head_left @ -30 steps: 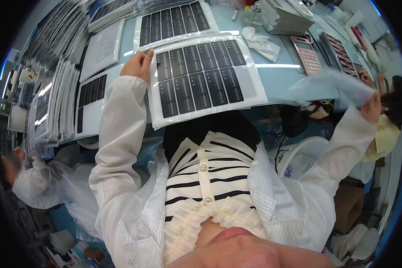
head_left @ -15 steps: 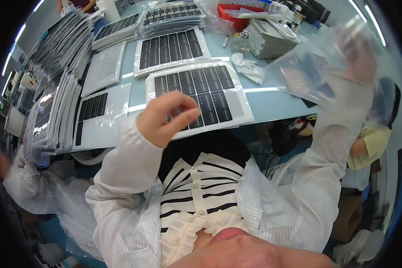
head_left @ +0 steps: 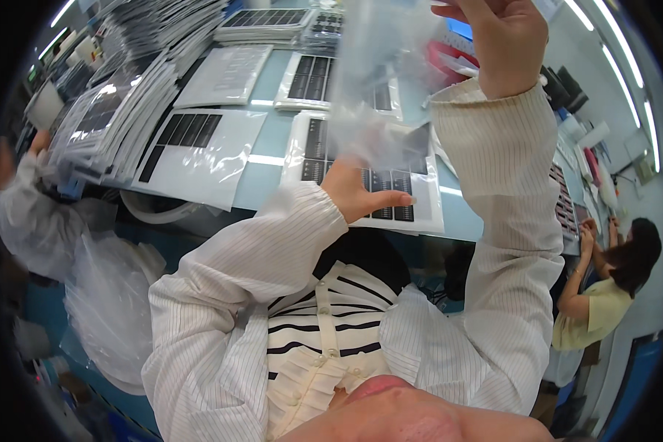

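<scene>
My right hand point(head_left: 512, 44) is raised at the top right, fingers closed on the upper edge of a clear plastic bag point(head_left: 379, 74). The bag hangs down, smeared by motion, over a stack of white sheets with black rectangular labels point(head_left: 420, 214) at the table's near edge. My left hand point(head_left: 353, 191) is at the bag's lower end, above the labels. Its thumb is stretched out to the right, apart from the fingers, which are partly veiled by the bag. No firm grip shows there.
Further label sheets point(head_left: 199, 147) in clear sleeves lie left of the stack, beside tall piles of sleeved sheets point(head_left: 118, 125). A red bin point(head_left: 449, 62) stands at the back right. Another person in yellow point(head_left: 597, 309) works at the far right; a sleeved arm point(head_left: 33, 184) shows at left.
My right hand has carried the plastic bag from the far right to over the label stack. My left hand has moved right to meet it, its thumb spreading from the fingers. The view has turned.
</scene>
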Demonstrator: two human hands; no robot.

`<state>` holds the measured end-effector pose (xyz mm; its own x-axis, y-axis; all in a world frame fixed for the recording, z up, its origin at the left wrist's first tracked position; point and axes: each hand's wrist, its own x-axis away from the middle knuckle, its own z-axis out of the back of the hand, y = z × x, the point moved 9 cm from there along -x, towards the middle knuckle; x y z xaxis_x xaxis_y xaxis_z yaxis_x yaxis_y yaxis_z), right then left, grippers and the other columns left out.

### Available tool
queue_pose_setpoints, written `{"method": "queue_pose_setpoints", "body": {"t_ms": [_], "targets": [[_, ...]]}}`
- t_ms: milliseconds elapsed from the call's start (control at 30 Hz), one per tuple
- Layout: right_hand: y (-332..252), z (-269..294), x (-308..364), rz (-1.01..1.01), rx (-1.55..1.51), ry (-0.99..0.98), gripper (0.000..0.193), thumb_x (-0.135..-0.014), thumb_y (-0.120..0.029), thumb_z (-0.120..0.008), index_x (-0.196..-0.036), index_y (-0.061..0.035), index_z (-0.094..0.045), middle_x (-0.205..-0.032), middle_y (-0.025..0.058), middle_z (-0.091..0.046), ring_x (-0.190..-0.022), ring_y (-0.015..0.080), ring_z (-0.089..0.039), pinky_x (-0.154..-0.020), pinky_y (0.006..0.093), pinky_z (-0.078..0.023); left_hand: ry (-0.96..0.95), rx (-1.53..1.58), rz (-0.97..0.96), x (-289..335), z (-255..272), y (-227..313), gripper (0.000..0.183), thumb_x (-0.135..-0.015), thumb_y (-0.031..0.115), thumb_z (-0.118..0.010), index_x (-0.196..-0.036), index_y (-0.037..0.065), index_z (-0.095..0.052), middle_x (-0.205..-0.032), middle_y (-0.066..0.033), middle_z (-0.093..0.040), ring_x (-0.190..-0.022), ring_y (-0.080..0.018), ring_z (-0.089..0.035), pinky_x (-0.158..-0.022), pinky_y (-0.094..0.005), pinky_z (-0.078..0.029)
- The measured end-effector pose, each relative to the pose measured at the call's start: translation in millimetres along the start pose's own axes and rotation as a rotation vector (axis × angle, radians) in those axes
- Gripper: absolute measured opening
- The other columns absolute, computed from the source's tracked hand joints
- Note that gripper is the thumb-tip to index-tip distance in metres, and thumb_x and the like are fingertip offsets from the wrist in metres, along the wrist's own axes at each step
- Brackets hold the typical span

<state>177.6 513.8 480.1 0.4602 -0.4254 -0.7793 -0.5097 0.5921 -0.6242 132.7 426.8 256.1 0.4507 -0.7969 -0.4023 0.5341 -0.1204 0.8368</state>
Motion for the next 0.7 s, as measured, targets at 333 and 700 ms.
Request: {"method": "queue_pose_setpoints", "body": {"t_ms": [333, 700], "targets": [[-8, -3, 8, 0.104, 0.043, -0.089, 0.008, -0.079, -0.005, -0.062, -0.077, -0.0012, -0.055, -0.07, 0.0082, -0.064, -0.066, 0.0124, -0.063, -0.061, 0.0225, -0.049, -0.12, 0.307, 0.168, 6, 21, -32, 0.081, -0.06, 0.013, -0.081, -0.128, 0.007, -0.039, -0.128, -0.0087, -0.044, -0.119, -0.022, -0.04, -0.098, -0.0349, -0.036], [17, 35, -9, 0.089, 0.103, -0.034, 0.01, -0.079, -0.008, -0.062, -0.078, -0.0011, -0.055, -0.072, 0.0075, -0.065, -0.065, 0.0126, -0.063, -0.057, 0.0216, -0.049, -0.532, 0.314, 0.07, 9, -9, -20, 0.048, -0.061, 0.024, -0.081, -0.103, 0.008, -0.064, -0.098, -0.0111, -0.064, -0.098, -0.0241, -0.058, -0.091, -0.0383, -0.042]]}}
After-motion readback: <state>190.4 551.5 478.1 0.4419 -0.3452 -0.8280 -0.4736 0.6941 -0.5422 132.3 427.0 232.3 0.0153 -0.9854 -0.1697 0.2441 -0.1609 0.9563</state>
